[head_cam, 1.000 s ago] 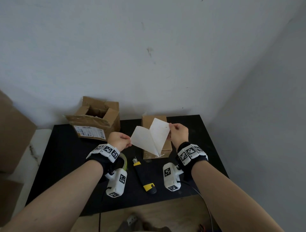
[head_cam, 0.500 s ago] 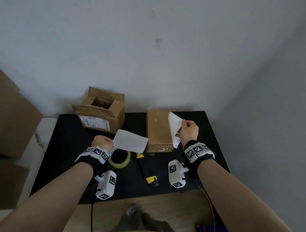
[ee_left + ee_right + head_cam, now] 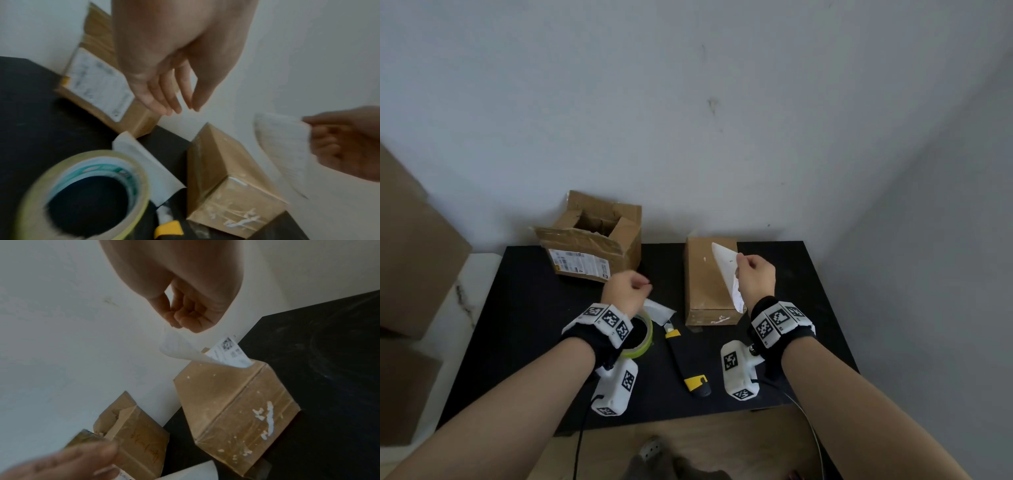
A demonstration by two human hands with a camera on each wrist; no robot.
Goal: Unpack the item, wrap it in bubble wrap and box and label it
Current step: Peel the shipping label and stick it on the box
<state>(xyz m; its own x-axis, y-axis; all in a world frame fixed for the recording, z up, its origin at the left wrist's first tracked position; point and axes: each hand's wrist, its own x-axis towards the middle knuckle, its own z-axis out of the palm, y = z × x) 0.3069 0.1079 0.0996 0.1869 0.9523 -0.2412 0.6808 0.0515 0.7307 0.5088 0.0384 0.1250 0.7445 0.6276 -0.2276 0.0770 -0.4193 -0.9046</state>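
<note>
My right hand (image 3: pixel 740 263) pinches a white shipping label (image 3: pixel 726 274) by its top edge, and the label hangs curled over the right side of the sealed brown box (image 3: pixel 705 284). The right wrist view shows the printed label (image 3: pixel 228 352) hanging from the hand (image 3: pixel 183 324) just above the box's (image 3: pixel 236 402) far end. My left hand (image 3: pixel 642 286) hovers empty over the table with fingers (image 3: pixel 164 104) loosely extended. The label's white backing sheet (image 3: pixel 659 310) lies flat beside the tape roll (image 3: pixel 644 337).
An opened, torn cardboard box (image 3: pixel 595 240) with an old label stands at the back left of the black table (image 3: pixel 524 325). A yellow-and-black utility knife (image 3: pixel 688 363) lies in front of the sealed box. Large cartons (image 3: pixel 410 246) stand off the table's left side.
My left hand has let go of the backing sheet, which now lies by the tape roll, and has lifted a little to the right. The right hand keeps the label over the box.
</note>
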